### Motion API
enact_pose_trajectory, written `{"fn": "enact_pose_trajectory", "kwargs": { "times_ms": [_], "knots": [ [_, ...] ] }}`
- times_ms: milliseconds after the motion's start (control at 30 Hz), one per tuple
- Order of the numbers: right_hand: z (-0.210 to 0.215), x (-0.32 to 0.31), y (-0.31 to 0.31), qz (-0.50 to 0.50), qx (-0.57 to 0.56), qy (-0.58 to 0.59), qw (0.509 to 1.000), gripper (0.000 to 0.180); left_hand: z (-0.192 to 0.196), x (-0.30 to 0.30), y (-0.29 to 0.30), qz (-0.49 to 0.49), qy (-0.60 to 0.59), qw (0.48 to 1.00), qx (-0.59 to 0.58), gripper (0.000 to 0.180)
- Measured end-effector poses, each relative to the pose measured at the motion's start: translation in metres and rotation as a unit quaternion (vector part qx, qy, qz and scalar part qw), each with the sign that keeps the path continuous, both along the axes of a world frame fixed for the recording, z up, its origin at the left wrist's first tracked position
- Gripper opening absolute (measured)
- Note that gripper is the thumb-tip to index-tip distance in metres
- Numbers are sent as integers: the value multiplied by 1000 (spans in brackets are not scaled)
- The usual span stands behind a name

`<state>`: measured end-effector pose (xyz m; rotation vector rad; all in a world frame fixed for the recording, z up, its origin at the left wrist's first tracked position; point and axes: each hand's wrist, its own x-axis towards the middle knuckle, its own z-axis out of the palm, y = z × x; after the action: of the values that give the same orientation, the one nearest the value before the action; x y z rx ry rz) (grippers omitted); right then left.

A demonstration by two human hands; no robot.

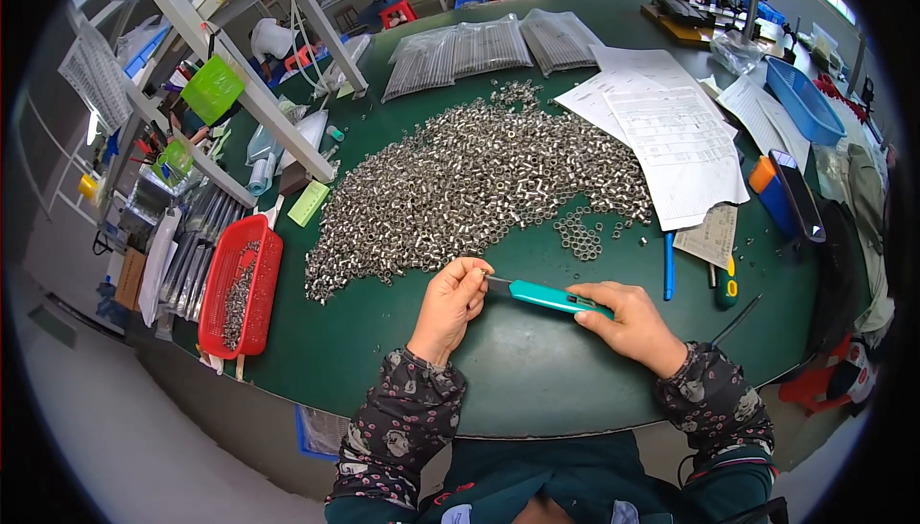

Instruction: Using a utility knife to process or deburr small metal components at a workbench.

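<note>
My right hand [626,323] grips a green utility knife [548,296], thumb and fingers round its handle. The dark blade points left, its tip reaching my left hand [450,303]. That hand is closed in a pinch, thumb against forefinger, on something small at the blade tip, apparently one of the metal rings; it is too small to make out surely. Just beyond both hands spreads a large heap of small silvery metal rings [470,179]. A flat patch of rings [579,234] lies at its near right edge.
A red basket [261,303] holding metal pieces stands left. Papers [676,140], a blue pen [669,265], a yellow-green screwdriver [727,291] and a phone [797,196] lie right. Bags of metal rods [479,49] lie behind the heap. A shelf frame [259,102] rises left. Other people sit farther back.
</note>
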<state>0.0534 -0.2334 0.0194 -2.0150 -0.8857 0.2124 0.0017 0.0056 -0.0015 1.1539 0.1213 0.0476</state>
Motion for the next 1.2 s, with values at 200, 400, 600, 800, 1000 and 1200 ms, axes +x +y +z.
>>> {"fn": "enact_pose_trajectory", "kwargs": {
  "times_ms": [200,400,600,800,1000,1200],
  "knots": [
    [-2,-1,0,-10,-6,-47,999,29,1,0,-1,12,12,1000,16,13],
    [0,-3,0,-20,-12,-73,997,29,2,-1,-3,24,14,999,37,13],
    [2,-4,0,-28,-24,-82,996,29,2,0,-3,33,15,998,59,14],
    [5,-6,0,-33,-36,-84,995,30,2,0,-1,30,23,996,80,16],
    [6,-6,0,-33,-40,-93,994,29,1,-1,-3,38,23,995,89,16],
    [7,-7,1,-33,-33,-110,993,29,2,-1,-2,35,38,995,86,17]
  ]
}}
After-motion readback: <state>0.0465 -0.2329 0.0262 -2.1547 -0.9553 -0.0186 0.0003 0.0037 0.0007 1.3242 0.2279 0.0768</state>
